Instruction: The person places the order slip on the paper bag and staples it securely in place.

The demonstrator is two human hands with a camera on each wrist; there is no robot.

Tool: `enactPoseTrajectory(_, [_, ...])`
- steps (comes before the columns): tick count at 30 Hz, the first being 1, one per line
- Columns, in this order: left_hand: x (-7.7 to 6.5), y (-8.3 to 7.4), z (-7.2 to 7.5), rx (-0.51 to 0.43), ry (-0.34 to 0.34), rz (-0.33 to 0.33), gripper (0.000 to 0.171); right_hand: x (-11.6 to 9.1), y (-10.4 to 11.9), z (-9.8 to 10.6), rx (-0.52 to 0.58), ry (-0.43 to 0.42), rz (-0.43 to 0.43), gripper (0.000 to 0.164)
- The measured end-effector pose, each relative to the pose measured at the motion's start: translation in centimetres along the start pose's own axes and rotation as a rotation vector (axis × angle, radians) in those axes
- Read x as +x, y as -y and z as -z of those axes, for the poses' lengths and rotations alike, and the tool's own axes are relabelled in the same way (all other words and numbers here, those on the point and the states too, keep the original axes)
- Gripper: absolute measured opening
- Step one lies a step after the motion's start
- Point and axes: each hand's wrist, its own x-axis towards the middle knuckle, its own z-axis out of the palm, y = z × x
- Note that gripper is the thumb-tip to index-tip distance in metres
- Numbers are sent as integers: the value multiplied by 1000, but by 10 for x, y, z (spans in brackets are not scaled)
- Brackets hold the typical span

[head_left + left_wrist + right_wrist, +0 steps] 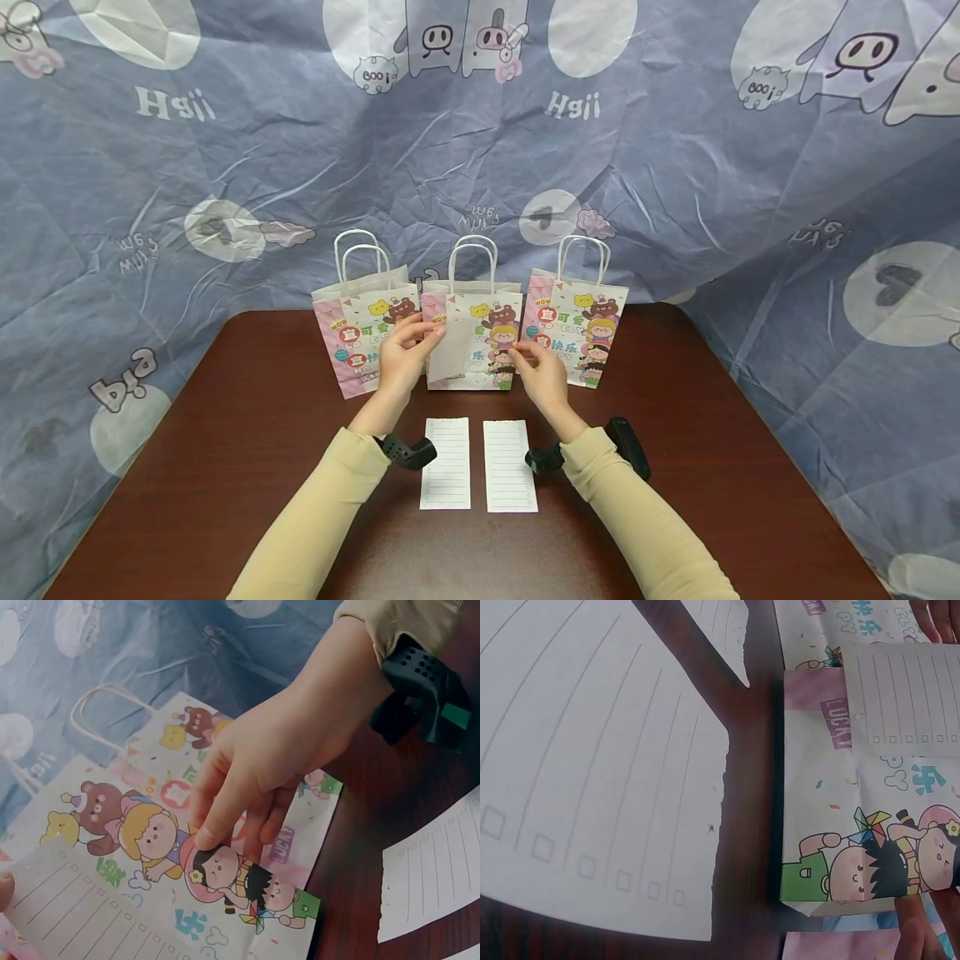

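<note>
My left hand (pixel 402 354) holds a lined paper slip (pixel 450 354) upright against the front of the middle paper gift bag (pixel 487 379). The slip's ruled side shows in the right wrist view, overlapping the bag's printed front. At that bag's right edge, my right hand (pixel 542 377) pinches the paper; in the left wrist view the thumb (pixel 214 829) lies on the printed front and the other fingers go behind the edge. The bag stands upright with its white handles raised.
Similar gift bags stand on either side, a left bag (pixel 367 350) and a right bag (pixel 573 333). Two more lined slips lie on the dark wooden table (pixel 675 467), a left slip (pixel 447 467) and a right slip (pixel 510 467). A patterned blue cloth (pixel 300 167) hangs behind.
</note>
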Motion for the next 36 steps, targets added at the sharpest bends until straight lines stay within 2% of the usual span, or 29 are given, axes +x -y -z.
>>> enactPoseTrajectory(10, [7,-4,-11,-50,-29,-19,26,-3,-2,-1,-10,-4,17,23])
enactPoseTrajectory(17, [12,-6,-19,-107,-63,-64,24,-4,-2,-1,-7,-3,10,23])
enactPoseTrajectory(23, [14,-10,-26,-145,-75,-43,25,-5,-3,-2,-11,-3,6,22])
enactPoseTrajectory(36, [18,-11,-33,-175,-133,-69,23,-7,0,-2,-6,25,-2,24])
